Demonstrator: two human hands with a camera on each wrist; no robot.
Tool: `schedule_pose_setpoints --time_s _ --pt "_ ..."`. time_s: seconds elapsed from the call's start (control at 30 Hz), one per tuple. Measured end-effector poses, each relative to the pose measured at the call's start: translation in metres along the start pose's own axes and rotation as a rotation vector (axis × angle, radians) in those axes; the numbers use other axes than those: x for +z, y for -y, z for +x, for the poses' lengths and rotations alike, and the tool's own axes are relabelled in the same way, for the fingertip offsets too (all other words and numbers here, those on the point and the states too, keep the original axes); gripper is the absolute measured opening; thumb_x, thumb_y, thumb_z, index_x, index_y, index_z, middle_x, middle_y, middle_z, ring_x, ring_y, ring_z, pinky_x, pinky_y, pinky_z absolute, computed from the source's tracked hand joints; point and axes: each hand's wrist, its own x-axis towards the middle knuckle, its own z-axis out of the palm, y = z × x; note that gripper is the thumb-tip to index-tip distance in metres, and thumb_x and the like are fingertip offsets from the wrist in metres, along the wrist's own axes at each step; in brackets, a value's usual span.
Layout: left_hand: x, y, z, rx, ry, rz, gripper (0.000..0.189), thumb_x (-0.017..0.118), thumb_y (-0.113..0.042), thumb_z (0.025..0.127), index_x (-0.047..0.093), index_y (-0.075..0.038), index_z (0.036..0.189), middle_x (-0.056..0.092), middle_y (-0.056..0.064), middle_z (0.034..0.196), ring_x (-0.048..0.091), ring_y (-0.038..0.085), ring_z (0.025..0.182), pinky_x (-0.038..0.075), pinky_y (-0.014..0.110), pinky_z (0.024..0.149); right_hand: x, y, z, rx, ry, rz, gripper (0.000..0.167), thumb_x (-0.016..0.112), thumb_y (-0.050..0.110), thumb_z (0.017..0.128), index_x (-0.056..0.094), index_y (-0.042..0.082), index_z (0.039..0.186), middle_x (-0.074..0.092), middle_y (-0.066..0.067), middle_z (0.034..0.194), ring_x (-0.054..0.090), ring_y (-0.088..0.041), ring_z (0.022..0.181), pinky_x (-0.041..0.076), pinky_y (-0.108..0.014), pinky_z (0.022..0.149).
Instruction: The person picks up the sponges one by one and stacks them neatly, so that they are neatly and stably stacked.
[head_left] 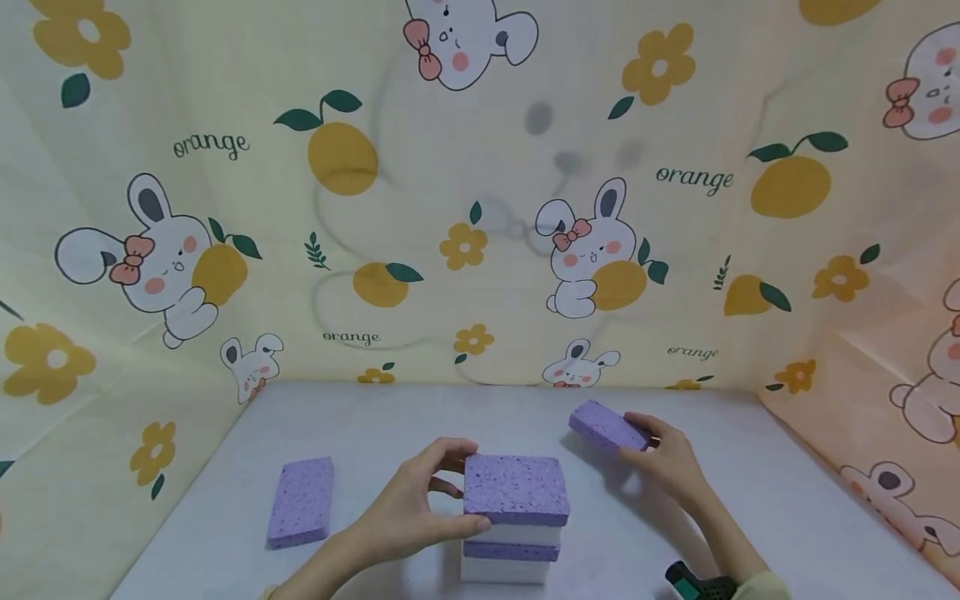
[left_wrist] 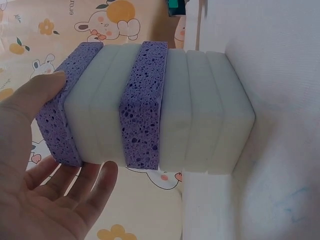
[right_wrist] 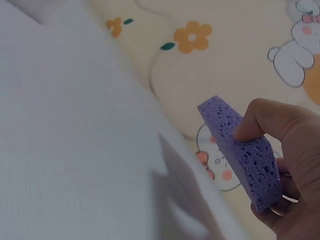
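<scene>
A stack of sponges stands on the table, with a purple sponge point(head_left: 514, 485) on top. Below it in the left wrist view come white blocks point(left_wrist: 107, 105), another purple sponge point(left_wrist: 144, 107) and more white blocks point(left_wrist: 212, 112). My left hand point(head_left: 416, 504) holds the top purple sponge from its left side, thumb on the near edge and fingers at the far edge. To the right and farther back, my right hand point(head_left: 667, 458) pinches a separate purple sponge point(head_left: 606, 427) between thumb and fingers, tilted and raised over the table, its shadow below.
One more purple sponge point(head_left: 301, 502) lies flat on the white table point(head_left: 405, 417) at the left. A printed cloth point(head_left: 420, 217) with rabbits and oranges hangs behind and along both sides. On the right wrist sits a black and green device point(head_left: 697, 583).
</scene>
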Motion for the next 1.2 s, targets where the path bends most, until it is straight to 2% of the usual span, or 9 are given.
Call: schedule_pose_setpoints --time_s 0.33,0.47,0.63,0.93,1.2 --pt "0.000 0.000 0.000 0.012 0.000 0.005 0.069 0.086 -0.030 0.077 0.050 -0.017 0.133 0.057 -0.004 0.126 0.057 0.020 0.110 0.055 0.031 0.085 0.004 0.030 -0.005 -0.104 -0.038 -0.016 0.067 0.080 0.021 0.080 0.053 0.000 0.137 0.057 -0.020 0.131 0.053 -0.034 0.115 0.043 -0.053 0.097" --pt "0.000 0.000 -0.001 0.014 -0.001 0.005 0.068 0.086 -0.030 0.077 0.049 -0.017 0.133 0.055 -0.003 0.127 0.057 0.020 0.110 0.055 0.031 0.085 0.003 0.045 -0.008 -0.147 -0.029 0.023 0.066 0.081 0.020 0.080 0.053 0.002 0.137 0.058 -0.016 0.130 0.055 -0.030 0.113 0.047 -0.035 0.092" --pt "0.000 0.000 -0.001 0.017 -0.001 0.007 0.068 0.086 -0.030 0.077 0.049 -0.017 0.133 0.055 -0.003 0.128 0.057 0.021 0.110 0.055 0.031 0.086 0.002 0.063 -0.015 -0.210 -0.005 0.085 0.064 0.081 0.017 0.081 0.053 0.004 0.137 0.059 -0.014 0.130 0.055 -0.028 0.113 0.045 -0.016 0.086" --pt "0.000 0.001 -0.002 -0.015 0.000 0.009 0.069 0.086 -0.032 0.077 0.049 -0.017 0.134 0.054 -0.003 0.129 0.057 0.019 0.110 0.054 0.031 0.087 0.002 0.082 -0.022 -0.343 -0.016 0.153 0.059 0.080 0.004 0.079 0.056 0.004 0.133 0.059 -0.011 0.127 0.055 -0.024 0.109 0.043 -0.012 0.089" --pt "0.001 0.002 -0.002 -0.026 0.002 0.006 0.069 0.085 -0.033 0.077 0.050 -0.018 0.134 0.055 -0.002 0.129 0.057 0.018 0.110 0.055 0.031 0.087 0.001 0.100 -0.032 -0.422 0.039 0.232 0.061 0.080 -0.003 0.076 0.057 0.007 0.132 0.057 -0.007 0.130 0.055 -0.021 0.114 0.045 -0.017 0.093"
